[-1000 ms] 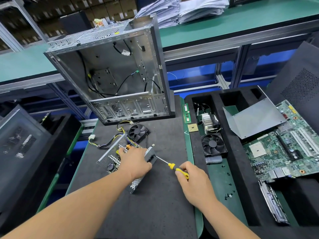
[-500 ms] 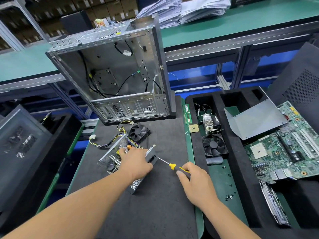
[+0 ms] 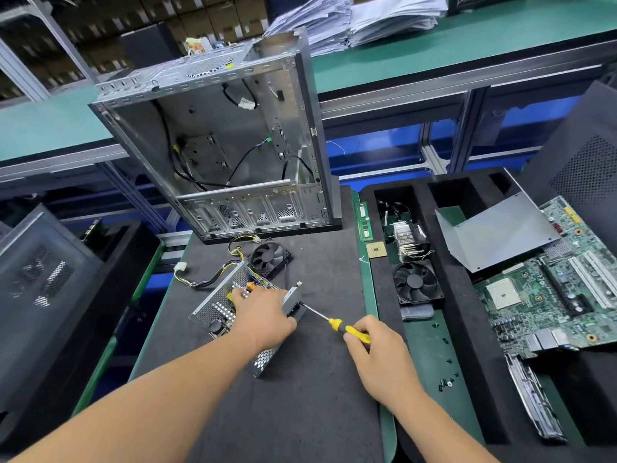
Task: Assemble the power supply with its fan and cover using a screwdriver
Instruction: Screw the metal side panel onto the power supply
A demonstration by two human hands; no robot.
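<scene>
The open power supply (image 3: 217, 307), a perforated metal box with wires and a copper coil, lies on the dark mat. My left hand (image 3: 263, 317) presses down on it and holds it. A yellow-handled screwdriver (image 3: 337, 325) is gripped in my right hand (image 3: 377, 349), its tip against the supply's right end panel. The small black fan (image 3: 268, 257) lies just behind the supply, joined to it by wires. A bent grey metal cover (image 3: 497, 235) rests in the foam tray at the right.
An empty computer case (image 3: 233, 135) stands upright behind the mat. The black foam tray (image 3: 467, 329) at right holds a heatsink, a second fan (image 3: 415, 282), loose screws (image 3: 445, 382) and a motherboard (image 3: 551, 292). Black case panels lean at both sides.
Almost nothing has moved: both hands stay in place, the left on the supply and the right on the screwdriver at the end panel.
</scene>
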